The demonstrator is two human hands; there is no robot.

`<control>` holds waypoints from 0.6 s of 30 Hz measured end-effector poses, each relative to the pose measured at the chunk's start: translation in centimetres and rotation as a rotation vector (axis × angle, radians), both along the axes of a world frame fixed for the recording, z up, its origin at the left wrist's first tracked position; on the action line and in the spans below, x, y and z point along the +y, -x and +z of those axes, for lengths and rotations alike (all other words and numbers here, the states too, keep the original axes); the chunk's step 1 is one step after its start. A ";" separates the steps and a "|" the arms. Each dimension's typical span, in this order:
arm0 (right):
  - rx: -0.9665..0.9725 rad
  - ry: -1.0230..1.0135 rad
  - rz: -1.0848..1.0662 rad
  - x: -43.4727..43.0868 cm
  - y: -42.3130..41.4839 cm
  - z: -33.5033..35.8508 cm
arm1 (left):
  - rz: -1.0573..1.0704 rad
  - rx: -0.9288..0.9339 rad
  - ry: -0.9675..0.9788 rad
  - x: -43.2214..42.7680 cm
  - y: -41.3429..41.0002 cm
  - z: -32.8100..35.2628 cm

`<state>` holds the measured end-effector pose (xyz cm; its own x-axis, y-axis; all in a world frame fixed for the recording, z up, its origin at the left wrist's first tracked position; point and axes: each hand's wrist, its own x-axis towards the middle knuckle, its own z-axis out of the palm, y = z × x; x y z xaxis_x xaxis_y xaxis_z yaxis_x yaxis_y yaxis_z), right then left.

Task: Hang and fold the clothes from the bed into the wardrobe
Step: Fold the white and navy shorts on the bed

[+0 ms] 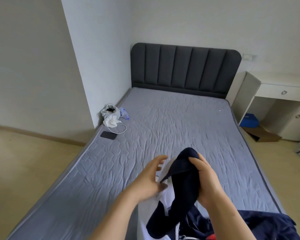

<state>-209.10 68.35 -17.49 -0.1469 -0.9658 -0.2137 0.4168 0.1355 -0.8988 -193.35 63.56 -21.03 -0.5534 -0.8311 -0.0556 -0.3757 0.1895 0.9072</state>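
A navy-and-white garment (182, 181) hangs over the near end of the bed (163, 122), bunched in the curled grip of the right hand (206, 177), the left hand (148, 178) spread beside it, more dark clothes (260, 226) heaped below, a phone (108, 135) and bag (111, 112) far left.

navy garment (182, 179): is hanging bunched, white lining showing, above the bed's (163, 118) near edge
navy pile (260, 226): is lying crumpled at the near right corner

Low in the frame, right hand (203, 177) grips a navy garment (184, 177) above the bed (163, 118); left hand (150, 177) spread beside it; phone (108, 135) at left
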 end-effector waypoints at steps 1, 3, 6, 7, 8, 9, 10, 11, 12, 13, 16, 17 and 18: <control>0.055 0.036 0.054 0.0 0.2 0.5 | -0.023 -0.016 0.046 0.0 0.2 0.2; 0.136 0.092 0.156 -0.1 0.5 1.4 | -0.096 0.016 0.145 -0.3 0.9 1.0; 0.203 0.120 0.193 0.0 0.9 1.8 | -0.139 -0.096 0.154 -0.8 2.0 2.5; 0.200 0.126 0.183 0.1 1.1 1.7 | -0.074 -0.157 0.173 -0.9 2.4 2.6; 0.182 0.131 0.170 0.3 1.2 1.5 | 0.027 -0.175 0.209 -1.2 2.6 2.4; 0.155 0.132 0.158 0.5 1.4 1.2 | 0.139 -0.134 0.223 -1.3 2.8 2.1; 0.140 0.135 0.155 0.7 1.6 0.9 | 0.245 -0.062 0.210 -1.3 2.8 2.0; 0.169 0.139 0.165 0.9 1.9 0.5 | 0.341 0.029 0.181 -1.3 2.8 1.9; 0.235 0.132 0.189 1.1 2.0 0.1 | 0.413 0.121 0.141 -1.4 2.7 2.0; 0.322 0.104 0.233 1.3 2.0 -0.2 | 0.446 0.206 0.091 -1.6 2.6 2.3; 0.573 -0.057 0.390 1.5 1.3 -1.7 | 0.408 0.394 -0.047 -2.1 2.7 3.4; 0.687 -0.108 0.392 1.5 1.1 -2.1 | 0.404 0.422 -0.084 -2.1 2.6 3.9; 0.801 -0.171 0.350 1.4 0.9 -2.4 | 0.412 0.405 -0.098 -2.2 2.4 4.4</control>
